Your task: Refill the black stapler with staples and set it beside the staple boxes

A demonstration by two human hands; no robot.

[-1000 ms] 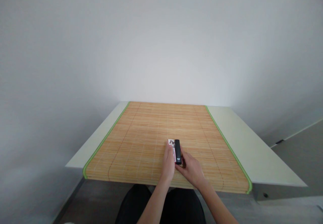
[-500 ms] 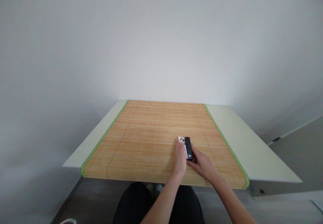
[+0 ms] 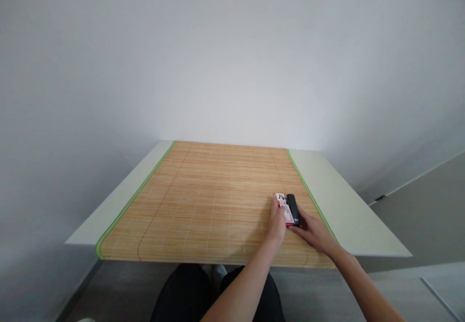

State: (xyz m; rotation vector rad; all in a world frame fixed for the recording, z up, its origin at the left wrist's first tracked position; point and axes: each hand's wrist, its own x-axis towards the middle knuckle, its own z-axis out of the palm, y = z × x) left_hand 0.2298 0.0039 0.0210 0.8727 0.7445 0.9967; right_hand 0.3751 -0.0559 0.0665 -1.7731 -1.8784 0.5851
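Note:
My left hand (image 3: 277,222) is closed along the left side of a small white and red box (image 3: 286,213) with printing on its top. Right against that box lies a black stapler (image 3: 292,209), its long side parallel to it. The thumb and fingers of my right hand (image 3: 314,232) grip the stapler's right side and near end. Both things are side by side, low over the right part of the bamboo mat (image 3: 218,201); whether they touch it I cannot tell. My left fingers are partly hidden behind the box.
The mat has green edging and covers the middle of a white table (image 3: 337,201). A plain wall (image 3: 232,60) rises behind the table's far edge. My knees (image 3: 185,293) are below the near edge. A grey panel stands at the right.
Both hands have moved right across the mat, carrying the box and the stapler together, closer to the mat's right green edge. More of the box's top shows now. The view has shifted slightly.

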